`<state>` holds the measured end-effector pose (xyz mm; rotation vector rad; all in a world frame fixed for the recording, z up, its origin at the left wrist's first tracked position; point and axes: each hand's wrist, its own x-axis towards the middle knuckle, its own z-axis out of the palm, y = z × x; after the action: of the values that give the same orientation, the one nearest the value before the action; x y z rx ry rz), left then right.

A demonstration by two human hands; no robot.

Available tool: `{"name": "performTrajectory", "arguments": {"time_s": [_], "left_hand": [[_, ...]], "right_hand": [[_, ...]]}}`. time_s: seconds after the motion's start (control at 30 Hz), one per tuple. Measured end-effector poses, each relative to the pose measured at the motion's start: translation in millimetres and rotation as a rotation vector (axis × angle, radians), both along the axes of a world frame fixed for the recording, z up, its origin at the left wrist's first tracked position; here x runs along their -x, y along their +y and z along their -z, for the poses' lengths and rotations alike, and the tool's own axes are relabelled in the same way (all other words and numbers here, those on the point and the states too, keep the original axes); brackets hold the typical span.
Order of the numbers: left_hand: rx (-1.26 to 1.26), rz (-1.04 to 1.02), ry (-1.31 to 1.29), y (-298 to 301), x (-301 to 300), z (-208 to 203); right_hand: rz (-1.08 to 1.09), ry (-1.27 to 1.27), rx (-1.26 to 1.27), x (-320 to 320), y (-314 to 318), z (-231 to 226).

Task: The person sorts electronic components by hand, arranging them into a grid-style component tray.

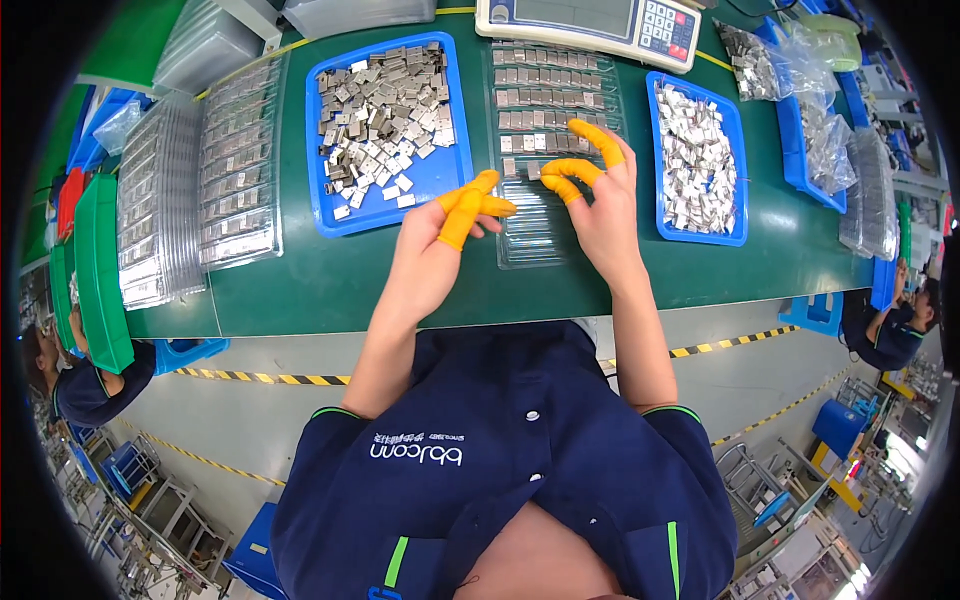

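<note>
Yellow finger cots cover several fingertips on both hands. My right hand (606, 205) is over a clear plastic tray (530, 254), its thumb and a bent finger closed at a small silver metal connector shell (534, 170) in a slot. Another finger stretches forward over the tray. My left hand (437, 240) is at the tray's left edge, fingers pressed together; whatever they hold, if anything, is hidden. Rows of similar shells fill the tray's far part, and its near slots hold none. Left of it, a blue bin (322, 190) holds loose metal shells.
A second blue bin (741, 205) of white-and-silver parts stands right of the tray. A scale (590, 22) sits behind. Stacked filled trays (155, 200) and a green bin (100, 270) are at left. Bagged parts (752, 62) lie far right. Other people sit at both sides.
</note>
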<state>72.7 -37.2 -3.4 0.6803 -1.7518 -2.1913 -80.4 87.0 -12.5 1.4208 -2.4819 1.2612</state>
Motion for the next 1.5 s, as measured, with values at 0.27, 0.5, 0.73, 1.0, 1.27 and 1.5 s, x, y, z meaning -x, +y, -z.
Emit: {"name": "performTrajectory", "arguments": {"time_s": [0.27, 0.5, 0.73, 1.0, 1.27, 1.5], "left_hand": [[0.207, -0.168, -0.063, -22, -17, -5], [0.911, -0.158, -0.414, -52, 9, -17], [1.287, -0.131, -0.424, -65, 22, 3], [1.459, -0.099, -0.438, -59, 19, 10], [0.925, -0.266, -0.285, -49, 15, -12], [-0.183, -0.204, 0.107, -1, 26, -13]], "right_hand": [[-0.029, 0.2, -0.122, 5, -7, 9], [0.306, 0.205, -0.035, 40, 29, -4], [0.512, 0.016, -0.268, 90, 106, 8], [0.635, -0.014, -0.375, 85, 93, 1], [0.637, 0.277, -0.043, 90, 97, 5], [0.069, -0.761, 0.518, 12, 36, -32]]}}
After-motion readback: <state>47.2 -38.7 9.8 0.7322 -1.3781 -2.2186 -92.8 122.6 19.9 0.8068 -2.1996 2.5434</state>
